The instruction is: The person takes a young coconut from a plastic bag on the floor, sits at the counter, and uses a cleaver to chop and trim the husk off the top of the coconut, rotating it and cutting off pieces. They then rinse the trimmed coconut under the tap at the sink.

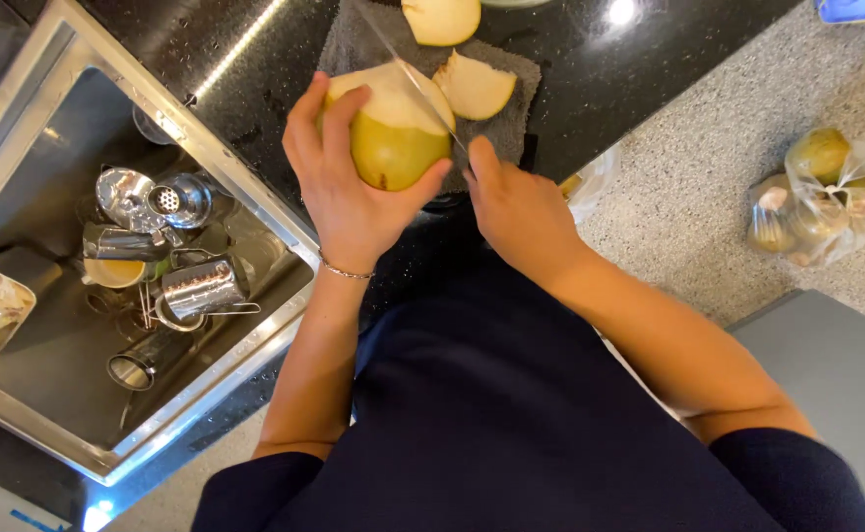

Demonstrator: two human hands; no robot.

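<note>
My left hand (339,172) grips a large yellow-green fruit (393,138) with its top sliced away to pale flesh, holding it over a dark grey cloth (521,108) on the black counter. My right hand (516,207) holds a knife (415,81) by its handle, and the blade lies across the fruit's cut face. Two cut-off pale pieces lie on the cloth: one (474,87) just right of the fruit, another (442,18) farther back.
A steel sink (19,394) at the left holds metal cups, a strainer and a small tray. On the speckled floor at the right sits a clear plastic bag (821,202) of green fruits. A grey surface (836,355) lies at lower right.
</note>
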